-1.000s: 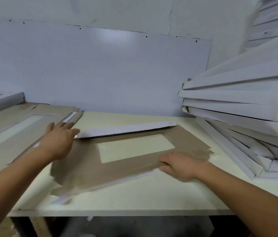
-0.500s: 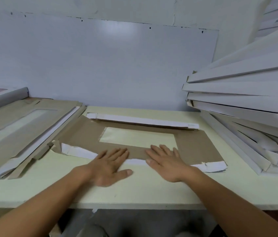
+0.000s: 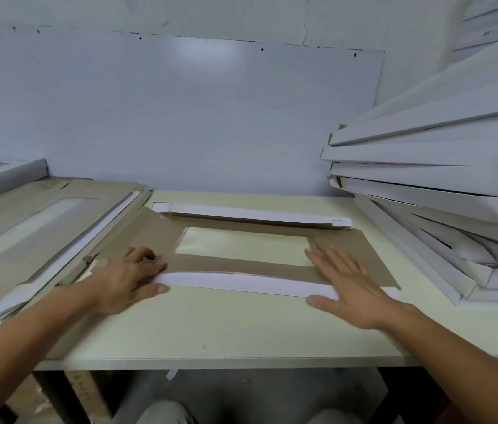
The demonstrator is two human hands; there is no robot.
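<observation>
A flat brown cardboard blank (image 3: 241,266) with a rectangular window cut in it lies on the pale table (image 3: 226,325). Its near white flap (image 3: 241,283) is folded over onto the brown face, and a far white flap (image 3: 250,214) is folded over along the back edge. My left hand (image 3: 125,280) presses on the left end of the near flap, thumb on the table in front of it. My right hand (image 3: 348,286) lies flat with straight fingers on the flap's right end.
A tall, leaning stack of white folded boxes (image 3: 440,191) fills the table's right side, close to the blank. A pile of flat brown blanks (image 3: 27,228) lies on the left. A white wall panel (image 3: 180,117) stands right behind the table.
The blank was pulled square in front of me. Both hands then slid apart along the near flap, from its middle to its two ends, and the flap now lies flatter.
</observation>
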